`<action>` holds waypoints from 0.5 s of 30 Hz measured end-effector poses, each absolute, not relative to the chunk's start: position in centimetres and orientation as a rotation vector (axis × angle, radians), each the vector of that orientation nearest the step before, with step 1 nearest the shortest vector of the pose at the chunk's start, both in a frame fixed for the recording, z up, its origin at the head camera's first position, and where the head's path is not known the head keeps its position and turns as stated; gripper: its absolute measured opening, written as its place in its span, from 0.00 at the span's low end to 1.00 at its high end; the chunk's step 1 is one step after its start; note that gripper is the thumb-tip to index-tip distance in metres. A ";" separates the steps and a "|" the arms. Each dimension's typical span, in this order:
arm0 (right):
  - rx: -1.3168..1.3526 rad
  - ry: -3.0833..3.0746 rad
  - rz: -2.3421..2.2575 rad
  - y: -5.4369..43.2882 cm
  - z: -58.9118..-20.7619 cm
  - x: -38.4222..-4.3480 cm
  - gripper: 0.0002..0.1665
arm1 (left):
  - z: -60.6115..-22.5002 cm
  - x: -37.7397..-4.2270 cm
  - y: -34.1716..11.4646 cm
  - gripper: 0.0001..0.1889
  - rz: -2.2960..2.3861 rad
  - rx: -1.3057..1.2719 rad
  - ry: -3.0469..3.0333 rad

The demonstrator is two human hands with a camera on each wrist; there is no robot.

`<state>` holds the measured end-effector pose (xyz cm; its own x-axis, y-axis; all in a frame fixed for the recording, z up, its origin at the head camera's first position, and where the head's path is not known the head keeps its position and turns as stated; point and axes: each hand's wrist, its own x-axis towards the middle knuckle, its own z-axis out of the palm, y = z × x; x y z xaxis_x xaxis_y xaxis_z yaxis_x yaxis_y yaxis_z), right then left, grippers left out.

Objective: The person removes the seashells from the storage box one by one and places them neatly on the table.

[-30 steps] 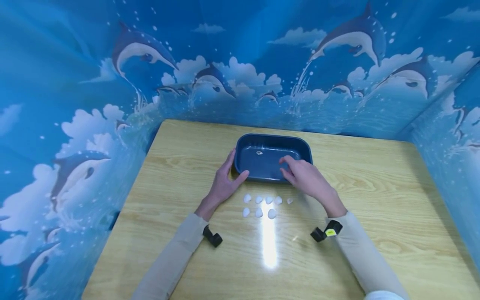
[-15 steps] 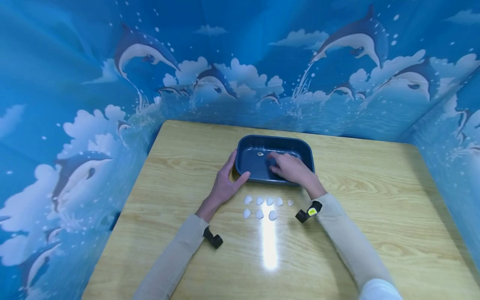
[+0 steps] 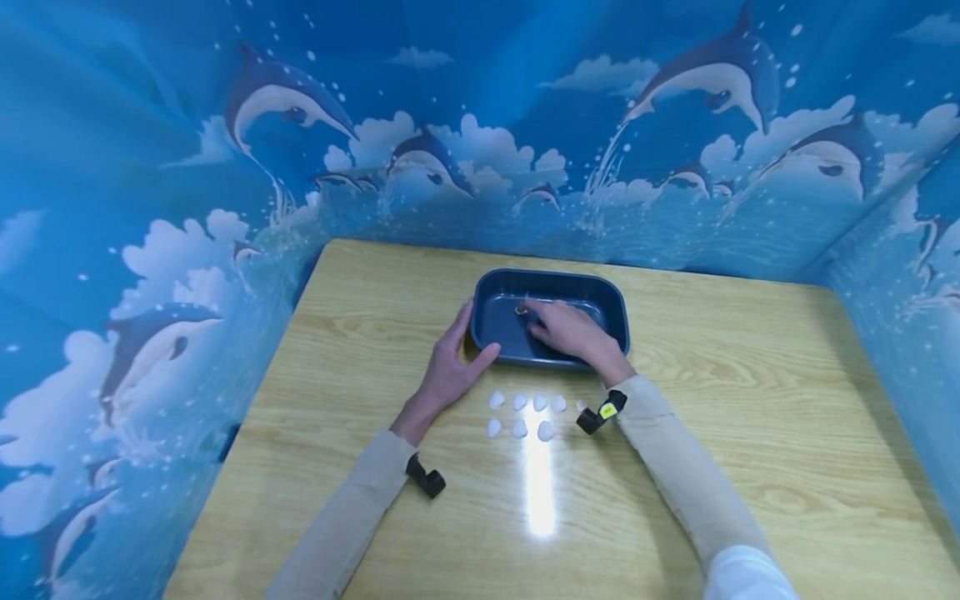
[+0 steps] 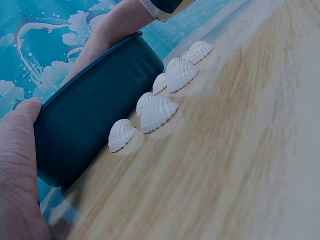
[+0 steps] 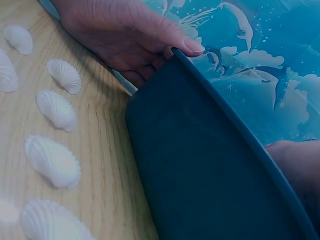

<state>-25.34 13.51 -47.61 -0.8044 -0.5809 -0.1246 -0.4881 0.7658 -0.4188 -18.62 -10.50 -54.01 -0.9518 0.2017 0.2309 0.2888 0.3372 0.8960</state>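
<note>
A dark blue plastic basin stands on the wooden table. My left hand holds its left corner, thumb over the near rim and fingers along the left end. Inside the basin is my right hand; its index fingertip reaches a small pale shell on the bottom, while the thumb stays apart. The right wrist view hides these fingers behind the basin's wall. White ribbed seashells lie in two rows in front of the basin, seen closer in the left wrist view as fan-shaped shells.
At the right end of the upper row, a smaller shell is partly covered by the right wrist camera. Bare wood extends right of the basin. A blue dolphin-print curtain hangs behind the table.
My right hand has moved left and deeper into the basin, from its right side to the small shell. The left hand has stayed at the corner, and the rows of shells are unchanged.
</note>
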 end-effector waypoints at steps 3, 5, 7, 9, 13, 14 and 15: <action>-0.830 2.727 -0.577 13.5 -47.6 -25.5 0.17 | -54.0 -18.7 -10.5 0.49 -1.701 -0.455 -2.505; -0.825 2.733 -0.574 13.5 -47.7 -25.5 0.16 | -54.0 -18.6 -10.5 0.48 -1.701 -0.453 -2.505; -0.821 2.729 -0.567 13.5 -47.7 -25.5 0.15 | -54.0 -18.6 -10.5 0.48 -1.701 -0.456 -2.505; -0.834 2.720 -0.557 13.5 -47.8 -25.4 0.14 | -54.1 -18.6 -10.5 0.48 -1.700 -0.456 -2.504; -0.875 2.676 -0.583 13.5 -47.7 -25.3 0.08 | -54.1 -18.6 -10.4 0.48 -1.703 -0.457 -2.500; -0.885 2.665 -0.590 13.5 -47.7 -25.3 0.07 | -54.1 -18.7 -10.4 0.48 -1.706 -0.457 -2.499; -0.892 2.652 -0.599 13.6 -47.6 -25.3 0.07 | -54.1 -18.6 -10.4 0.48 -1.707 -0.457 -2.500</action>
<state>-25.29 13.56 -47.60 -0.7703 -0.6246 -0.1287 -0.5086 0.7235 -0.4668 -18.64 -10.41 -54.10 -0.9521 0.1988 0.2321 0.2886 0.3347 0.8970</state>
